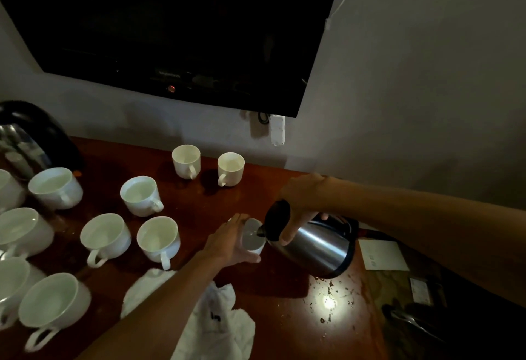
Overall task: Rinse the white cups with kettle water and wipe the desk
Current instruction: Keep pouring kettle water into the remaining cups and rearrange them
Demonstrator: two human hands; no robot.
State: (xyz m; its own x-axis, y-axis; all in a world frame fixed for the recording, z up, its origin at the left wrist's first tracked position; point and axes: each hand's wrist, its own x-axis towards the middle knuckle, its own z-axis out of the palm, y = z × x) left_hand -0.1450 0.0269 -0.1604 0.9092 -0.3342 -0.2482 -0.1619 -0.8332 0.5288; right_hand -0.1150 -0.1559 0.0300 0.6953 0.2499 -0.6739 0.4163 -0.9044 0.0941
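On the desk (199, 209), the left hand (227, 241) cups a white cup (253, 238) while the right hand (299, 203) grips the tilted kettle (313, 246) touching its rim.

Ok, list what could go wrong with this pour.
1. The kettle is tilted with its spout right over the small cup that the left hand steadies; an overshoot could run water, possibly hot, onto those fingers.
2. The right hand carries the kettle alone, so a slip could knock the cup.
3. Spilled water could reach the white paper lying beside the kettle on the desk.
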